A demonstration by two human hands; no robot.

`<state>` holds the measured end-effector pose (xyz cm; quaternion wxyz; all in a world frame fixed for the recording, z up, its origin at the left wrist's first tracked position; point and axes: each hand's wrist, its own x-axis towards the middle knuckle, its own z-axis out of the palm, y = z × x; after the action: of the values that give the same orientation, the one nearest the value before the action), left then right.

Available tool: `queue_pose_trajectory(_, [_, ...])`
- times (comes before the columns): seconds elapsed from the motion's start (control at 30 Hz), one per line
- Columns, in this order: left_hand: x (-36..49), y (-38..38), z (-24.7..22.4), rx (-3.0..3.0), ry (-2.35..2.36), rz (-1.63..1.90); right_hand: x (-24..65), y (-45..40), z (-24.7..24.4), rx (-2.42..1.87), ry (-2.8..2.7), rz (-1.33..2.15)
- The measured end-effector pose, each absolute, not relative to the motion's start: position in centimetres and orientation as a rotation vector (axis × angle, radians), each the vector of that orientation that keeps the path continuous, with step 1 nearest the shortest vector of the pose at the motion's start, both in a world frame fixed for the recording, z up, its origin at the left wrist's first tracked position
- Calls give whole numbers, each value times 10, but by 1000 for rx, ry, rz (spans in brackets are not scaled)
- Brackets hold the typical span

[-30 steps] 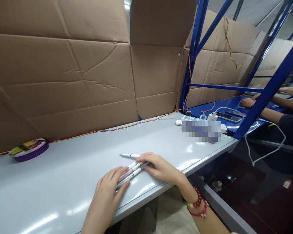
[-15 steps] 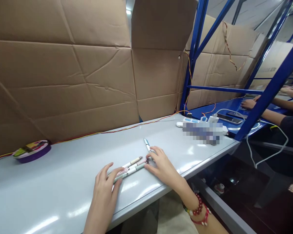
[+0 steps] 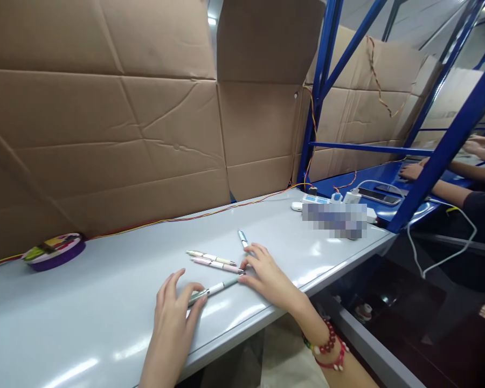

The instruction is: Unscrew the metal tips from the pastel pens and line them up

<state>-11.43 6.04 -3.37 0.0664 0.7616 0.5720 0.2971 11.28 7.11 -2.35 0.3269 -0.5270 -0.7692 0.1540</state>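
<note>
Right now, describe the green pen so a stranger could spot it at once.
On the pale table, find the left hand and the right hand. The green pen spans between their fingertips. Green and white, it lies frontmost, with the pink pen, cream pen and blue pen farther back.

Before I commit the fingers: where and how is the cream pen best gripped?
Probably mid-barrel, pinched from above and the far side: the cream pen lies flat and slim, the pink pen runs close along its near side, and the right hand is near its right end.
</note>
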Motion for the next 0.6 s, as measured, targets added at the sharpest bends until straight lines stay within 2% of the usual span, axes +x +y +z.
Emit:
queue_pose_trajectory(0.2, [-114, 60, -28, 2253, 1634, 970, 114, 70, -23, -1310, -1974, 355])
queue_pose_trajectory(0.43, [-109, 53, -21, 2243, 1523, 887, 101, 68, -21, -1092, -1922, 221])
queue_pose_trajectory(0.6, [-113, 53, -21, 2358, 1586, 818, 78, 61, -20, -1099, -1925, 329])
